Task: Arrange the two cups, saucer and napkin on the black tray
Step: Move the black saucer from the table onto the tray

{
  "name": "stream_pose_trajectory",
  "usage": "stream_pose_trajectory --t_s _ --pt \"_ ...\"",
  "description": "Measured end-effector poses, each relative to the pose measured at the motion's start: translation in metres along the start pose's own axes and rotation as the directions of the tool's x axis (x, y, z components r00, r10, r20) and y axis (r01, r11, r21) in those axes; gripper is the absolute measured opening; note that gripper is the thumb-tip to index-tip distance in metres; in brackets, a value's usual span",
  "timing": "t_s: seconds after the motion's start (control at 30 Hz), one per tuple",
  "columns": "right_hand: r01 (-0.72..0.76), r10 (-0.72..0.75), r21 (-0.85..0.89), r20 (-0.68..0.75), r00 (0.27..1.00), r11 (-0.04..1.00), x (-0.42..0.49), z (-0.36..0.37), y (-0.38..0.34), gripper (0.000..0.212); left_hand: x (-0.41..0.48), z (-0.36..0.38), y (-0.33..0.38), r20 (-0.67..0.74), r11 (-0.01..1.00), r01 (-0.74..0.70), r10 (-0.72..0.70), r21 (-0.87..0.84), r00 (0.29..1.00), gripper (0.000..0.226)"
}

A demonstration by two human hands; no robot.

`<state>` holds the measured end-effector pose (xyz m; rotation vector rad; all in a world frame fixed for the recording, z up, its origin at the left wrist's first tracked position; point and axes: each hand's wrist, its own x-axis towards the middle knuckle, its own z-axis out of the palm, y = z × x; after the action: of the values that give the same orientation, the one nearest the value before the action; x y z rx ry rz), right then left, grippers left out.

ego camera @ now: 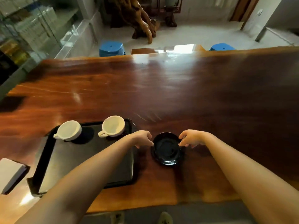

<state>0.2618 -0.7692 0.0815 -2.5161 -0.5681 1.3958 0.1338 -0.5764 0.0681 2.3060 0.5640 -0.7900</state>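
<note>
Two white cups stand upright at the far edge of the black tray (80, 160): the left cup (68, 130) and the right cup (113, 126), handles toward me. A black saucer (167, 148) is just right of the tray, tilted with its far edge raised off the table. My left hand (142, 138) pinches its left rim and my right hand (191, 138) pinches its right rim. A white folded napkin (9, 172) lies on the table left of the tray, partly cut off by the frame edge.
The long polished wooden table (210, 102) stretches away to the far side and right. Two blue stools (110, 48) stand beyond its far edge. A glass cabinet (32, 29) is at the far left.
</note>
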Motion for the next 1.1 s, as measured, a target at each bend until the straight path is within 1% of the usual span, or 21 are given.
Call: stream_pose_trajectory --t_s 0.13,0.3,0.4,0.5,0.67,0.73,0.83,0.93,1.1 --pt "-0.028 0.028 -0.012 0.003 1.0 1.0 0.01 0.002 0.037 0.051 0.017 0.034 0.014 0.04 0.993 0.097 -0.095 -0.062 0.995 0.059" --pt "-0.038 0.038 0.017 -0.023 0.999 0.999 0.032 0.008 0.058 0.055 0.037 0.051 0.019 -0.101 0.967 0.234 -0.243 -0.098 0.965 0.054" --pt "-0.018 0.02 0.036 -0.055 0.998 0.999 0.048 0.016 0.062 0.055 0.046 0.059 0.017 -0.079 0.945 0.267 -0.285 -0.187 0.955 0.053" --pt "0.031 -0.023 0.101 -0.086 0.996 0.994 0.065 0.024 0.06 0.054 0.054 0.069 0.016 -0.05 0.918 0.267 -0.293 -0.293 0.955 0.051" --pt "0.04 -0.013 0.288 -0.096 0.995 0.957 0.086 0.033 0.057 0.037 0.067 0.079 0.013 -0.104 0.898 0.233 -0.29 -0.373 0.951 0.048" --pt "0.03 -0.001 0.328 -0.088 0.996 0.944 0.089 0.032 0.057 0.035 0.07 0.079 0.01 -0.112 0.894 0.23 -0.292 -0.384 0.95 0.047" --pt "0.027 -0.006 0.349 -0.063 0.998 0.937 0.089 0.027 0.058 0.035 0.072 0.079 0.006 -0.097 0.874 0.232 -0.299 -0.427 0.949 0.045" --pt "0.032 -0.013 0.35 -0.057 0.998 0.936 0.086 0.022 0.056 0.035 0.072 0.079 0.005 -0.09 0.856 0.222 -0.295 -0.467 0.951 0.05" --pt "0.044 -0.028 0.339 -0.05 0.998 0.94 0.076 0.013 0.052 0.034 0.066 0.074 0.01 -0.127 0.854 0.191 -0.284 -0.483 0.95 0.053"
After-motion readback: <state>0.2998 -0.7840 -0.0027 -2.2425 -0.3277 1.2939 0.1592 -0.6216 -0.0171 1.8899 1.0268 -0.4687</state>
